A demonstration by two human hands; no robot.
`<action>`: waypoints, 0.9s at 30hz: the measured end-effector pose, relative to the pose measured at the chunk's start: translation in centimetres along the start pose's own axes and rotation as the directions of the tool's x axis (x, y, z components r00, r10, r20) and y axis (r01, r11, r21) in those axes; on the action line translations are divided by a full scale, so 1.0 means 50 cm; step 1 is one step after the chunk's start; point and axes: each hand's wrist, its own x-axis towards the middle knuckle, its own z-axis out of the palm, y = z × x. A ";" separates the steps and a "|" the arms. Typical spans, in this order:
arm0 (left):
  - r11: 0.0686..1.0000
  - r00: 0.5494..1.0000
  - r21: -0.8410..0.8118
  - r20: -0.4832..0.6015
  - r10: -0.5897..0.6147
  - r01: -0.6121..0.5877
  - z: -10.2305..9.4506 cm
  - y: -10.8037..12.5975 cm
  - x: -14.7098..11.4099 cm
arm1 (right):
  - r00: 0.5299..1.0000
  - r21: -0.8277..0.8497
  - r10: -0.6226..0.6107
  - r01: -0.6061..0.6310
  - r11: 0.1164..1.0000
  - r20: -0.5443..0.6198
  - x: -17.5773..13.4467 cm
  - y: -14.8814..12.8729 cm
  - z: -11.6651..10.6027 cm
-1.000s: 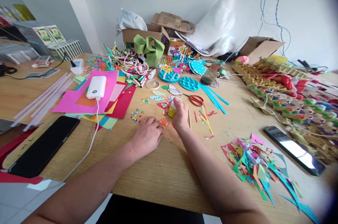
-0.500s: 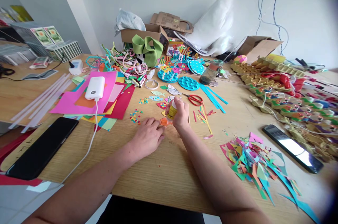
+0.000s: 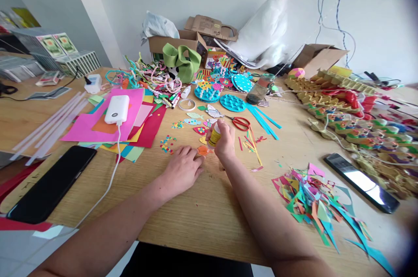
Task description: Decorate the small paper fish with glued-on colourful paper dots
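Observation:
My right hand (image 3: 224, 140) is closed around a yellow glue bottle (image 3: 214, 136) with a white end, tilted with its lower end over an orange paper fish (image 3: 203, 150). The bottle's tip is too hidden to tell whether it touches the fish. My left hand (image 3: 183, 165) lies low on the table, palm down, fingers loosely bent, its fingertips at the fish's left edge. Several decorated paper fish, among them a blue one (image 3: 192, 122) and a red one (image 3: 199, 130), lie just beyond. Loose paper dots (image 3: 167, 143) are scattered left of them.
Red-handled scissors (image 3: 241, 123) and blue paper strips (image 3: 265, 122) lie to the right. Paper scraps (image 3: 315, 200) and a phone (image 3: 362, 182) are nearer right. Coloured sheets (image 3: 76, 128), a power bank (image 3: 116, 109) and a black phone (image 3: 52, 183) lie left.
My right hand and the glue bottle have shifted slightly to the right, showing more of the orange fish. My left hand has stayed in place.

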 end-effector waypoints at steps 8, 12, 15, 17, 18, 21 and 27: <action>1.000 1.000 0.023 0.022 -0.002 0.002 0.003 0.002 0.001 | 0.998 0.047 0.011 -0.007 0.999 -0.069 0.005 0.005 0.003; 1.000 1.000 0.023 0.017 -0.003 0.003 0.002 0.003 0.001 | 0.995 0.057 -0.032 0.037 0.998 -0.090 0.008 0.011 0.005; 1.000 1.000 0.025 0.017 -0.005 0.004 0.002 0.004 0.000 | 0.994 0.069 -0.045 0.052 0.996 -0.097 0.009 0.010 0.006; 1.000 1.000 0.025 0.018 -0.004 0.004 0.002 0.004 0.000 | 0.995 0.061 -0.037 0.043 0.997 -0.094 0.010 0.008 0.006; 1.000 1.000 0.026 0.019 -0.003 0.003 0.003 0.004 0.000 | 0.995 0.053 -0.030 0.035 0.998 -0.092 0.010 0.007 0.007; 1.000 1.000 0.028 0.023 -0.001 0.001 0.003 0.004 0.000 | 0.996 0.044 -0.015 0.019 0.999 -0.091 0.011 0.006 0.007; 0.999 0.999 0.039 0.031 -0.007 0.006 0.003 0.005 -0.002 | 0.994 0.086 -0.041 0.049 0.995 -0.097 0.011 0.019 0.010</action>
